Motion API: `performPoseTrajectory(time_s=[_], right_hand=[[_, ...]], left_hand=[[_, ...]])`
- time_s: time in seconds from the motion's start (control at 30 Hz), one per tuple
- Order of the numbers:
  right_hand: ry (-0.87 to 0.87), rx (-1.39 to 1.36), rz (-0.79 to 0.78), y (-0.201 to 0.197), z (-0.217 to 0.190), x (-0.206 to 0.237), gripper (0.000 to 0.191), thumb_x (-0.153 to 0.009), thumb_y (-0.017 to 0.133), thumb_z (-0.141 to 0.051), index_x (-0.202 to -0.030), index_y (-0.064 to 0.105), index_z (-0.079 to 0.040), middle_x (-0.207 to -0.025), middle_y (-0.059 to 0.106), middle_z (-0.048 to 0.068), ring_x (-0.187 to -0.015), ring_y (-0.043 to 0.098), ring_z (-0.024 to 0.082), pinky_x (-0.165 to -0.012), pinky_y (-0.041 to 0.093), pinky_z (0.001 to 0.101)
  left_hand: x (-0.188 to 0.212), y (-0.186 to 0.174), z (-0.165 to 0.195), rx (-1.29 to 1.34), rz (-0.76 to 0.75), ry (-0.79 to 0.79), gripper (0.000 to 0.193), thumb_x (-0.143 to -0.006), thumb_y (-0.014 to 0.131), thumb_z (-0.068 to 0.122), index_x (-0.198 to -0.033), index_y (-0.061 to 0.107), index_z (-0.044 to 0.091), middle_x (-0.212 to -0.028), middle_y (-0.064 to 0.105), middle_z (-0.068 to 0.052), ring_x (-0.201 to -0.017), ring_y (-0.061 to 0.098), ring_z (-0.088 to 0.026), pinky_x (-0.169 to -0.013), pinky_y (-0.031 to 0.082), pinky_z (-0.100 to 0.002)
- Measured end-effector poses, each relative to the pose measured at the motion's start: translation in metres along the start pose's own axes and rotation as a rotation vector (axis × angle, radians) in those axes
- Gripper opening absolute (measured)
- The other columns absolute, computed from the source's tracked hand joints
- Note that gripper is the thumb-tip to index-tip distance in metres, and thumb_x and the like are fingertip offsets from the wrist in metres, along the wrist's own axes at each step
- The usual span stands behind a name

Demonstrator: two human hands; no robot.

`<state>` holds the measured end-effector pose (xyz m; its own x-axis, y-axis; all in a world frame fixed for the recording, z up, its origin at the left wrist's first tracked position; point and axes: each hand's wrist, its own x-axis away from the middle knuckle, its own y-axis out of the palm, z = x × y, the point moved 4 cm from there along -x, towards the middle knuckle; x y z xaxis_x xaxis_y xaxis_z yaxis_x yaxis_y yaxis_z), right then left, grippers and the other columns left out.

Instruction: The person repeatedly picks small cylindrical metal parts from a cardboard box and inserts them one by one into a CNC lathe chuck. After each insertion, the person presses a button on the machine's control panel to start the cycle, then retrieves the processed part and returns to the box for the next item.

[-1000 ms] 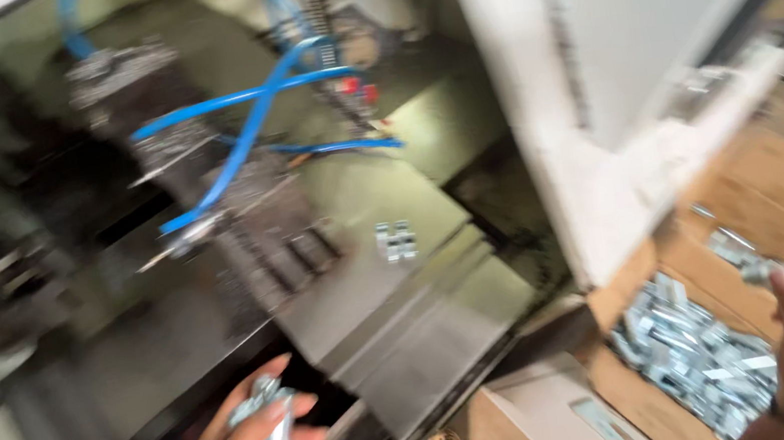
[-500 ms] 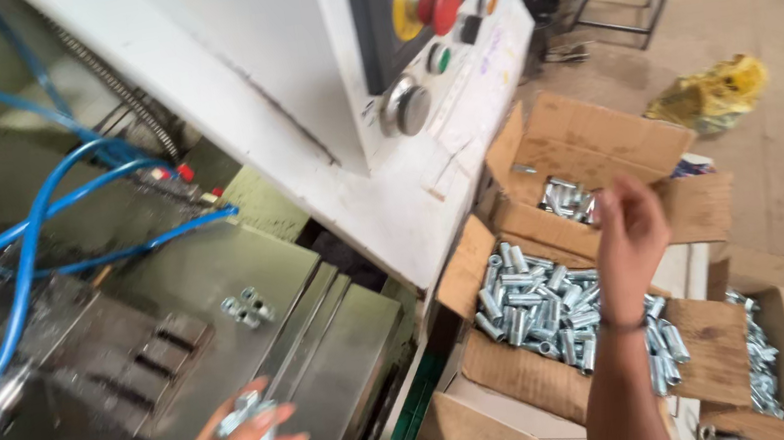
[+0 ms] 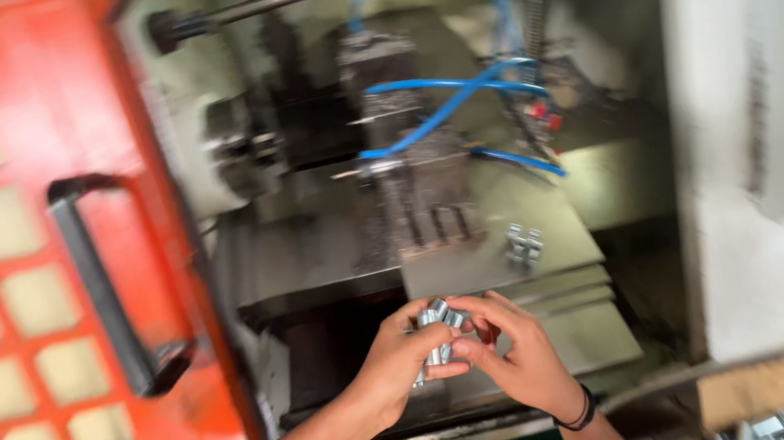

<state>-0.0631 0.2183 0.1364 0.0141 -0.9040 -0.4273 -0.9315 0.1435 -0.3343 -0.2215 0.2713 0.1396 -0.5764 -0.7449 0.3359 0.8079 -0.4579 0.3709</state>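
An orange machine door (image 3: 22, 248) with a black handle (image 3: 103, 288) stands at left. Blue hoses (image 3: 453, 106) cross the far machine interior. Two small metal parts (image 3: 523, 245) rest on the grey sloped cover (image 3: 553, 219). A white housing (image 3: 764, 131) stands at right.

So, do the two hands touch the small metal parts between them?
Touching. The head view shows the left hand wrapped around the small metal parts, and the right hand pinches them with its fingertips, no gap visible.

- I am seeing the door (image 3: 35, 267) standing left of the machine bed (image 3: 505, 235).
- Two small metal parts (image 3: 523, 245) are lying on that bed, behind my hands.
- Hoses (image 3: 448, 107) are hanging behind them.
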Motion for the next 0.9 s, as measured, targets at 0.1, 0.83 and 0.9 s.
performPoseTrajectory(time_s=[0.1, 0.83, 0.9], right_hand=[[0.053, -0.105, -0.121, 0.031, 0.022, -0.024, 0.036, -0.087, 0.083, -0.011, -0.121, 0.071, -0.006, -0.084, 0.052, 0.002, -0.074, 0.052, 0.012, -0.065, 0.048, 0.0271], [0.070, -0.234, -0.007, 0.225, 0.230, -0.236, 0.018, -0.096, 0.076, -0.014, -0.110, 0.065, -0.008, -0.097, 0.068, 0.014, -0.084, 0.068, 0.041, -0.071, 0.057, 0.0452], [0.023, 0.322, 0.176, 0.234, 0.250, -0.289, 0.014, -0.096, 0.078, -0.015, -0.104, 0.071, -0.006, -0.087, 0.070, 0.012, -0.073, 0.067, 0.033, -0.065, 0.055, 0.0383]], left_hand=[[0.010, -0.031, -0.002, 0.044, 0.128, 0.020, 0.034, -0.087, 0.064, 0.012, -0.119, 0.063, 0.002, -0.111, 0.071, -0.015, -0.092, 0.073, -0.019, -0.080, 0.067, -0.037], [-0.027, -0.086, 0.123, -1.366, 0.374, 0.823, 0.043, -0.080, 0.074, 0.011, -0.119, 0.057, 0.001, -0.097, 0.070, -0.021, -0.072, 0.072, -0.039, -0.060, 0.058, -0.044], [-0.019, -0.099, 0.132, -1.398, 0.391, 0.680, 0.043, -0.085, 0.072, 0.011, -0.122, 0.056, -0.001, -0.097, 0.070, -0.021, -0.068, 0.072, -0.038, -0.057, 0.058, -0.044]])
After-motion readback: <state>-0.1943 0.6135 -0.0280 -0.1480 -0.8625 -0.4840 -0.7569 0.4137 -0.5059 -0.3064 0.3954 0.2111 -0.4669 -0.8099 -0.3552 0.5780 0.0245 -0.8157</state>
